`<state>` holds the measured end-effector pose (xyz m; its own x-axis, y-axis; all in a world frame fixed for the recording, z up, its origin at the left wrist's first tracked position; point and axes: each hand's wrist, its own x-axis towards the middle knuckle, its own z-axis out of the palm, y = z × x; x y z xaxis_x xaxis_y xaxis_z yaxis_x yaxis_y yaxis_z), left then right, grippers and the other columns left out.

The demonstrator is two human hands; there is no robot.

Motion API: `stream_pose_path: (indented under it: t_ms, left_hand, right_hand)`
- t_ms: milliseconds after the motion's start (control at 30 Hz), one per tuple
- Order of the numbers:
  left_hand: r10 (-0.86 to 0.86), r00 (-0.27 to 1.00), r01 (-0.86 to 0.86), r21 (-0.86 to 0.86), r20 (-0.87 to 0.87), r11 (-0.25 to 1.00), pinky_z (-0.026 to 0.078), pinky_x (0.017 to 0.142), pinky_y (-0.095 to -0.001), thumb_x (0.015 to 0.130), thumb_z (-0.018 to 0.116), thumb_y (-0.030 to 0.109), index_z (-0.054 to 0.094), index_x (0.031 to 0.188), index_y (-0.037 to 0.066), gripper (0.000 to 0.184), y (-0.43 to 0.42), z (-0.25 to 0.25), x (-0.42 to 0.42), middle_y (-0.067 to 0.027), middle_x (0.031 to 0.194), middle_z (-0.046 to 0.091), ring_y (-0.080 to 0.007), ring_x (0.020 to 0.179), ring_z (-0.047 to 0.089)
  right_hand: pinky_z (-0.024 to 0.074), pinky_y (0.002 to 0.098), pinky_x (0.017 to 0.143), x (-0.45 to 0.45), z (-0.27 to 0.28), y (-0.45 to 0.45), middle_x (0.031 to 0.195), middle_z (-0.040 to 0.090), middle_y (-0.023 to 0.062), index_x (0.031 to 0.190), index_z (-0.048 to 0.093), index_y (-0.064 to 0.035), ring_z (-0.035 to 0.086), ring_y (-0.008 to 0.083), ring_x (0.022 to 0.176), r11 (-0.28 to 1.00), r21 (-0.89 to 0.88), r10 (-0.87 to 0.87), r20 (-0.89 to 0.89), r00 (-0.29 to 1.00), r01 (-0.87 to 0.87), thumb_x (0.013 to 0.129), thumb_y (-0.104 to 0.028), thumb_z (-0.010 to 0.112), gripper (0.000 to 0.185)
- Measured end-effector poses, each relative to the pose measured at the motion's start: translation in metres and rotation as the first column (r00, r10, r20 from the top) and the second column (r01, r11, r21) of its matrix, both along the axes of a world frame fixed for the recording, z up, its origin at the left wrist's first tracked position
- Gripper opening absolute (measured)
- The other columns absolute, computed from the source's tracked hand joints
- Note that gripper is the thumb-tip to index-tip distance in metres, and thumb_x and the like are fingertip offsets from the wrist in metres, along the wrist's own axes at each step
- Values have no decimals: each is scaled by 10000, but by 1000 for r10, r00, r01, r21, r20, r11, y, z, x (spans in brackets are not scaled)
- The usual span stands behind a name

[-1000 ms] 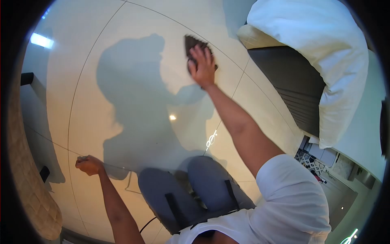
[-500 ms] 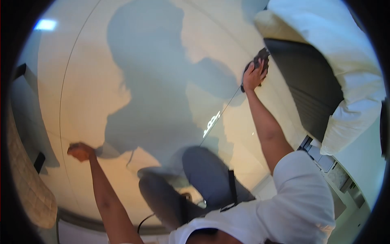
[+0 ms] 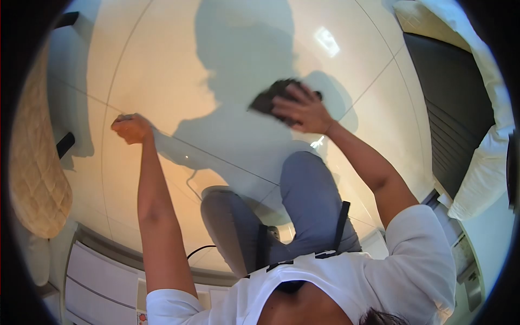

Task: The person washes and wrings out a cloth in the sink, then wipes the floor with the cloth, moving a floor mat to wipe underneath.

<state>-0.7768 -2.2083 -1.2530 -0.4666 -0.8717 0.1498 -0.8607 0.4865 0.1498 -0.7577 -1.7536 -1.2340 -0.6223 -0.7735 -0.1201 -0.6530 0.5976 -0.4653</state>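
Observation:
My right hand (image 3: 306,111) lies with its fingers spread over a dark cloth (image 3: 269,101) on the glossy tiled floor (image 3: 162,70). Both the hand and the cloth are smeared by motion. Over at the left, my left hand (image 3: 131,129) is closed in a fist above the floor. What it holds, if anything, is hidden in the fingers. My bent knees, in grey trousers (image 3: 309,184), are between the two arms.
A black panel (image 3: 449,86) with white bedding (image 3: 479,168) stands along the right. On the left hangs a quilted beige cover (image 3: 40,162), with a dark leg (image 3: 65,144) beside it. White drawers (image 3: 100,281) are at the lower left. My shadow falls across the floor.
My right hand and the dark cloth have moved left, away from the black panel. The view has shifted, and my left fist now appears higher and slightly further right.

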Motion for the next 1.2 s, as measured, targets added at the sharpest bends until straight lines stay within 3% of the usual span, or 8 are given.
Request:
stream_pose_path:
  t_ms: [133, 233, 367, 467, 700, 833, 967, 1200]
  left_hand:
    - [-88, 980, 104, 83, -180, 991, 463, 683, -465, 796, 519, 49, 420, 936, 43, 172, -21, -16, 16, -150, 868, 571, -328, 794, 600]
    - [-229, 831, 384, 225, -508, 895, 449, 682, -401, 844, 456, -2, 398, 907, 25, 90, -33, 4, 45, -128, 827, 538, -309, 743, 577]
    - [-166, 869, 300, 228, -467, 926, 461, 713, -357, 870, 440, -3, 436, 925, 14, 58, -66, 30, 108, -110, 830, 520, -284, 766, 567]
    - [-53, 935, 118, 167, -350, 979, 464, 731, -387, 872, 445, 8, 455, 945, 30, 77, -112, 31, 172, -118, 873, 543, -292, 819, 574]
    - [88, 975, -80, 45, -206, 996, 468, 707, -431, 884, 449, 69, 436, 954, 77, 71, -212, 19, 283, -92, 917, 552, -308, 895, 552]
    - [106, 975, -93, 75, -197, 993, 459, 722, -449, 834, 456, 6, 410, 936, 77, 132, -221, 8, 294, -92, 933, 549, -309, 893, 551]
    - [155, 947, -103, 189, -280, 976, 462, 741, -440, 803, 463, -8, 465, 956, 79, 176, -225, 9, 297, -97, 950, 537, -322, 923, 528]
    - [173, 973, -130, 256, -152, 958, 459, 743, -444, 758, 521, -13, 490, 970, 64, 228, -233, 6, 301, -109, 964, 531, -328, 949, 519]
  right_hand:
    - [192, 526, 1060, -46, -23, 2, 1430, 372, 17, 1322, 468, -205, 334, 369, 1273, 723, -149, -674, -363, 643, 674, 850, -299, 532, 485]
    - [161, 543, 1061, -35, -13, -46, 1444, 350, 28, 1327, 460, -177, 281, 382, 1304, 536, -107, -763, -486, 426, 838, 895, -318, 490, 455]
    - [116, 551, 1077, 51, 7, -156, 1454, 331, 25, 1277, 519, -226, 163, 405, 1358, 869, 51, -477, -181, 860, 492, 814, -292, 552, 469]
    - [87, 613, 1075, 72, 14, -231, 1484, 261, 11, 1341, 431, -246, 149, 403, 1366, 994, 44, 110, -161, 981, -104, 809, -413, 565, 573]
    - [94, 620, 1064, -64, -32, -430, 1507, 210, 10, 1393, 359, -244, 129, 405, 1369, 964, 17, -220, -513, 830, 266, 874, -487, 422, 576]
    - [92, 619, 1062, -118, -17, -533, 1508, 201, 65, 1406, 330, -214, 121, 425, 1363, 926, 30, -343, -342, 875, 375, 908, -517, 323, 582]
    - [128, 603, 1064, -61, -33, -598, 1477, 256, 104, 1383, 367, -180, 190, 410, 1342, 962, 270, 83, -460, 884, 51, 889, -493, 356, 584]
    - [134, 573, 1081, 80, -5, -683, 1458, 282, 88, 1336, 436, -177, 186, 391, 1351, 922, -101, 321, -339, 884, -374, 863, -395, 500, 525]
